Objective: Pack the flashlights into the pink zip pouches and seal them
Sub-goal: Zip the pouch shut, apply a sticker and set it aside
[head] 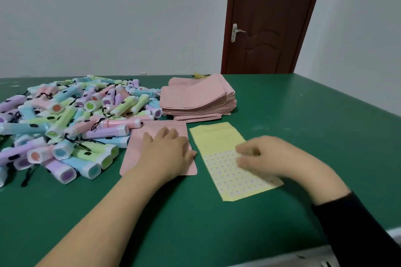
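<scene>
Left fingers (pixel 161 134) straight and slightly spread, lying flat on a pink pouch (pixel 135 158); left hand (pixel 168 151) presses palm-down on it and grips nothing. Pouch lies flat on the green table (pixel 303 115), its upper edge toward the flashlights, its lower right corner showing past the wrist. Whether it holds anything cannot be told. Right fingers (pixel 245 154) bent down onto a yellow sheet (pixel 214 138), blurred; right hand (pixel 262 158) sits over the sheet's right edge, and whether it pinches anything cannot be told. Sheet lies just right of the pouch, a narrow strip of table between them; upper part plain yellow, lower part covered in rows of small pale dots. Black sleeve (pixel 355 230) on the right forearm; left forearm bare. Flashlights (pixel 65 119) heaped in a loose pile left of the pouch, pastel pink, green, blue and purple, with black cords, the nearest ones touching or overlapping the pouch's upper left edge. Stack (pixel 195 99) of pink pouches beyond the sheet, right of the pile, top ones curled. Brown door (pixel 271 17) shut behind the table's far right, white wall (pixel 108 17) to its left.
</scene>
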